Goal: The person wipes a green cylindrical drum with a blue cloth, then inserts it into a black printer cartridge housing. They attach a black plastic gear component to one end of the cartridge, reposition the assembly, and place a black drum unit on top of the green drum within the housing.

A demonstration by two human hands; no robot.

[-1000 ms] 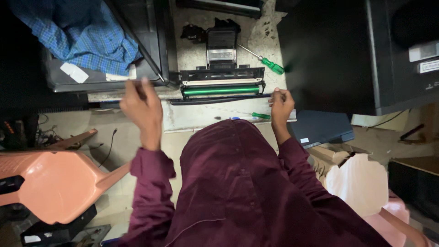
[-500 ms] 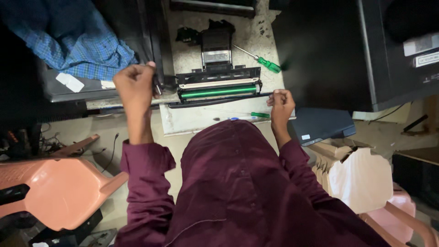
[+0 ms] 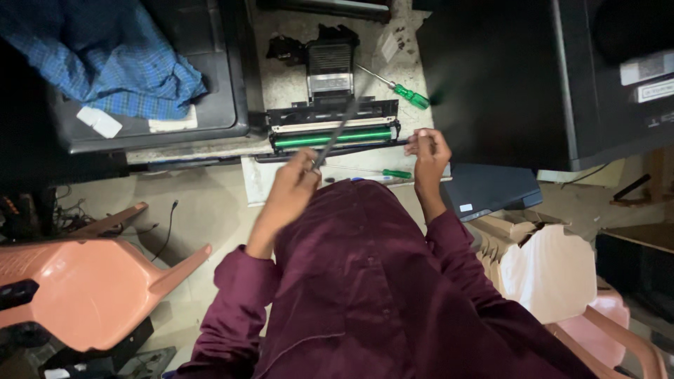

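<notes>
My left hand [image 3: 293,186] is raised just short of the black toner cartridge with the green drum roller [image 3: 333,131], fingers clenched round a thin dark metal rod [image 3: 340,130] that slants up across the cartridge, blurred; my right hand [image 3: 425,151] sits at the cartridge's right end, fingers curled on its edge; a small green-handled screwdriver [image 3: 382,173] lies just nearer than the cartridge; beyond it a larger green-handled screwdriver [image 3: 400,90]; a black printer body [image 3: 505,77] crowds the right, open gritty tabletop [image 3: 281,77] beyond.
</notes>
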